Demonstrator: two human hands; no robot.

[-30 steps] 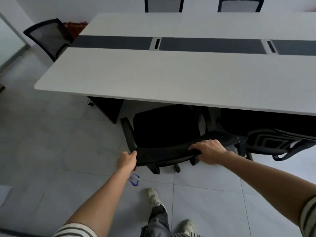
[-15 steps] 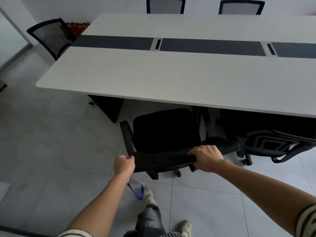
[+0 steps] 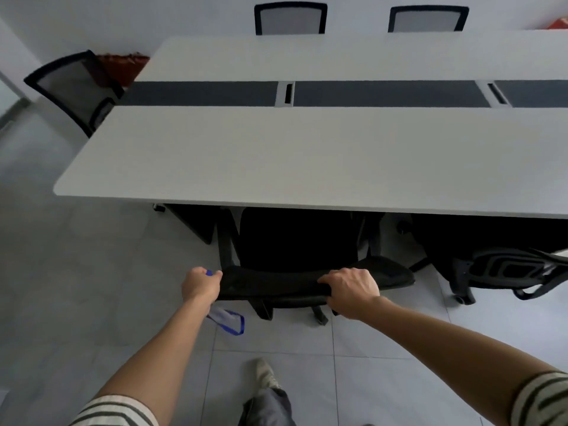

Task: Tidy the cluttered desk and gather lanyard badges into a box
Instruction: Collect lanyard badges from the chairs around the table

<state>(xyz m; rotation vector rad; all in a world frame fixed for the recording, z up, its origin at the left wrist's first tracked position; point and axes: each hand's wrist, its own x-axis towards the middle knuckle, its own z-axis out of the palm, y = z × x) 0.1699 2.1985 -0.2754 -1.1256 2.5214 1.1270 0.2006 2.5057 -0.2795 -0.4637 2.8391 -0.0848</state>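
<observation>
Both hands are at the top edge of a black office chair (image 3: 276, 285) in the lower middle of the frame. The right hand (image 3: 352, 292) has its fingers curled over the backrest's rim and grips it. The left hand (image 3: 201, 285) is a closed fist against the left end of the same rim, clutching a blue lanyard badge (image 3: 229, 320). A bit of blue strap shows at the knuckles, and the loop with its clear sleeve hangs below the wrist, above the grey tiled floor (image 3: 92, 287). The chair's seat sits partly beneath the near edge of the long white table (image 3: 276, 155). Another black chair (image 3: 507, 269) stands just right of it, also tucked under the table. A mesh-backed chair (image 3: 73, 87) stands at the table's end in the upper left.
</observation>
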